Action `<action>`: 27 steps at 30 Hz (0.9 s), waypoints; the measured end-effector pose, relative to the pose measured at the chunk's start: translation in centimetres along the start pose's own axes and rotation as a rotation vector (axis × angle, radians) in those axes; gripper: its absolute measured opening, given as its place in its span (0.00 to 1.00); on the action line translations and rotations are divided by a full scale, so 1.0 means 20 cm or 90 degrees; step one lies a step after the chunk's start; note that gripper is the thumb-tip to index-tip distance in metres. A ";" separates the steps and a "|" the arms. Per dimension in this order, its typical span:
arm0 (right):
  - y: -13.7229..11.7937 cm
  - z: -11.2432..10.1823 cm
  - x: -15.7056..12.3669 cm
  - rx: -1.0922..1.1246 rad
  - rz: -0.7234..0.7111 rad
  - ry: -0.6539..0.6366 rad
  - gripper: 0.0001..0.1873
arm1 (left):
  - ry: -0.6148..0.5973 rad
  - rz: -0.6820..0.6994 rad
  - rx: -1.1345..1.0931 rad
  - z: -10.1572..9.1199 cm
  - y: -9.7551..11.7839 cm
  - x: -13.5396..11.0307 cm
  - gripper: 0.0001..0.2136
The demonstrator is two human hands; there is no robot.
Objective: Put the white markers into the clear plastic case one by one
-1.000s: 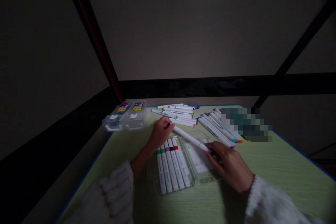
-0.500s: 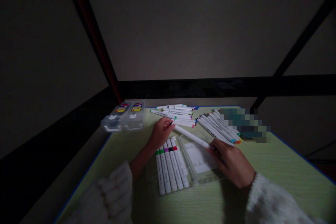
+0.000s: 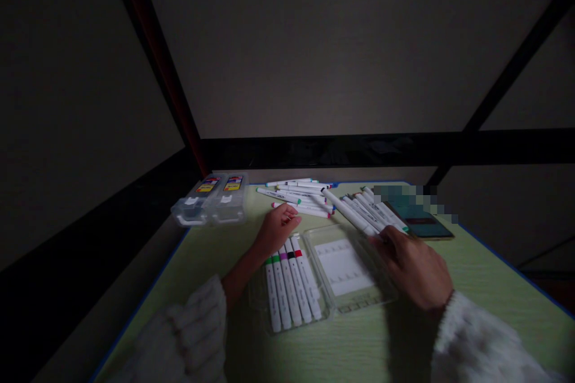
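Observation:
My right hand (image 3: pixel 415 266) grips a white marker (image 3: pixel 345 210) by its near end. The marker slants up and to the left, its dark-tipped far end overlapping a row of markers. My left hand (image 3: pixel 279 228) hovers above the far end of the clear case, fingers loosely bent, with a gap between thumb and fingertips and nothing visible in it. Below it, several white markers (image 3: pixel 294 290) with green, purple, black and red bands lie side by side in the open clear plastic case (image 3: pixel 330 305). The case's right half holds a white printed sheet (image 3: pixel 345 268).
Loose markers (image 3: pixel 294 192) are piled at the back of the pale green table (image 3: pixel 476 311). More markers (image 3: pixel 381 210) lie in a row at the right, beside a phone (image 3: pixel 426 222), partly pixelated. Two clear cases with handles (image 3: pixel 211 200) stand at the back left.
The marker has left my left hand and swung right and upward in my right hand, which has shifted right. My left hand has stayed nearly in place.

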State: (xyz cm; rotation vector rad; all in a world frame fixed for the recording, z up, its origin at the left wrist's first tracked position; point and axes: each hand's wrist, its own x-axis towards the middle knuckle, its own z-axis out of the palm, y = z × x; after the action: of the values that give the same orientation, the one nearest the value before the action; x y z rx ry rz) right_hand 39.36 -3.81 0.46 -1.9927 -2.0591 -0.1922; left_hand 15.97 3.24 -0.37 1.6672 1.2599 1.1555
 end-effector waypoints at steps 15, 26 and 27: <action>0.16 -0.03 0.03 -0.091 0.153 -0.006 0.15 | -0.062 0.021 -0.009 0.00 -0.01 -0.01 0.03; 0.22 -0.01 0.04 -0.064 0.183 -0.063 0.19 | -0.083 0.014 -0.003 0.01 -0.01 -0.01 0.03; 0.22 -0.01 0.04 -0.065 0.182 -0.074 0.19 | -0.085 0.013 -0.004 0.01 -0.01 -0.01 0.03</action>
State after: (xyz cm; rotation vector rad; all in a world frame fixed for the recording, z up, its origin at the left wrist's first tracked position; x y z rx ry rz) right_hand 43.76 -2.80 0.46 -2.3827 -1.8330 -0.1279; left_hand 16.14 3.05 -0.71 1.7268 1.1558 1.0408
